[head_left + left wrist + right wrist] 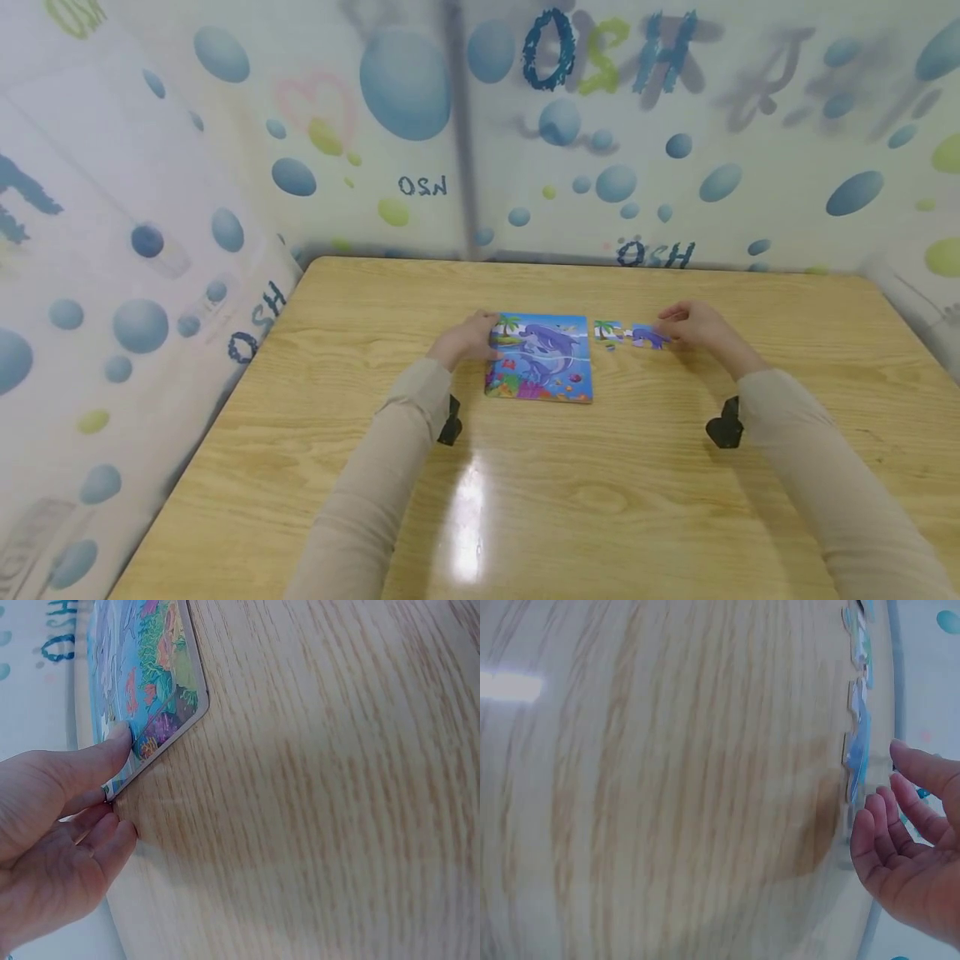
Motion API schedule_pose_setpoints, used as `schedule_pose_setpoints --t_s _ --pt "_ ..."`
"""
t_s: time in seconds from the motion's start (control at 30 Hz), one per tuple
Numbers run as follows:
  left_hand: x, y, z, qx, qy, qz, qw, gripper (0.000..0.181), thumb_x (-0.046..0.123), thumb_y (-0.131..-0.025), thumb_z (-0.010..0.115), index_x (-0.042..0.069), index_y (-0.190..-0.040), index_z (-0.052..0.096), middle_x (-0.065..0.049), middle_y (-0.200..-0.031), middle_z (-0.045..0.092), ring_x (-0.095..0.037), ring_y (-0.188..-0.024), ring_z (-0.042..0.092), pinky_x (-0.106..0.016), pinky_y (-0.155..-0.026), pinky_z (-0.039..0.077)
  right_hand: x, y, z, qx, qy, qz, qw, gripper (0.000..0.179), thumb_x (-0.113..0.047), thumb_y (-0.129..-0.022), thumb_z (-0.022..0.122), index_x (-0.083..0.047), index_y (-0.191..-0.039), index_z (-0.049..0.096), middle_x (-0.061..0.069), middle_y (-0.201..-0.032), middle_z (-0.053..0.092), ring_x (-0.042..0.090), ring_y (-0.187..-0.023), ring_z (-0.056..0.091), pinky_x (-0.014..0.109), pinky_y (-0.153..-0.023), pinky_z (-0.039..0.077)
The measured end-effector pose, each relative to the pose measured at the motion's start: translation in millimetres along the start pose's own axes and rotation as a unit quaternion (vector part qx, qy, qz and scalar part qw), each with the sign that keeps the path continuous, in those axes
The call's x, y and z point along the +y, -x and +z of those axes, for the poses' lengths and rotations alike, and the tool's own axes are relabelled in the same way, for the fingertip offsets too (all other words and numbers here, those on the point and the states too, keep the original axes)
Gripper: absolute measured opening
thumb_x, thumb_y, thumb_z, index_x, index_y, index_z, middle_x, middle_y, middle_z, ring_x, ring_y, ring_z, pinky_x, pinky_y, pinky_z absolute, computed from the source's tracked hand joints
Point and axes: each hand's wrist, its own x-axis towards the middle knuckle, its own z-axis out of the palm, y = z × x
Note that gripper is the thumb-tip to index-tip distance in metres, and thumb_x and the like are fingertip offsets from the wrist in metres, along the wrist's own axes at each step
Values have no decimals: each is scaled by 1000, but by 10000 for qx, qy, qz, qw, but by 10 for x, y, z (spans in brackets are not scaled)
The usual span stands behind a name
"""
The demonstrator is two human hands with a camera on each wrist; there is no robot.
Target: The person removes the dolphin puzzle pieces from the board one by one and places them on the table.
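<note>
A square jigsaw puzzle board (537,358) with dolphins, palm trees and a coral seabed lies flat on the table. My left hand (471,335) grips its left edge, the thumb (116,742) over the printed top and the fingers bent at the side near a corner. Right of the board lie joined or closely set puzzle pieces: a palm-tree piece (606,330) and a purple dolphin piece (648,336). At the far end of these pieces (859,750) is my right hand (694,325), its fingers loosely bent and nothing visible between thumb and fingertips.
The wooden table (570,492) reaches to a wall (510,142) at the back, printed with blue and green bubbles and letters. Black devices (725,425) sit at both wrists. A bright light reflection shows on the tabletop.
</note>
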Motion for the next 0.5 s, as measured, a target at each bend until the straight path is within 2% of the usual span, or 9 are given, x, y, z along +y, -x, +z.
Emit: schedule_pose_setpoints --t_s 0.23,0.4,0.5 --pt "5 4 -10 19 19 -16 10000 73 22 -88 60 6 -146 18 -14 -151 18 -28 -140 18 -40 -116 20 -173 -31 56 -48 84 -195 9998 51 -28 -91 53 7 -126 44 29 -123 47 33 -103 53 33 -80 53" --pt "-2 2 -6 -7 6 -18 10000 73 22 -88 60 7 -146 18 -13 -151 17 -28 -141 17 -40 -116 20 -285 -80 140 -153 107 -374 9991 51 -28 -91 55 8 -126 44 29 -123 47 36 -107 53 40 -88 51" --pt "-4 2 2 -11 -21 -2 10000 74 23 -88 60 7 -146 18 -13 -151 17 -28 -140 17 -40 -116 20 -357 -109 202 -228 195 -524 9982 49 -26 -91 54 7 -126 46 27 -121 49 34 -104 54 39 -86 51"
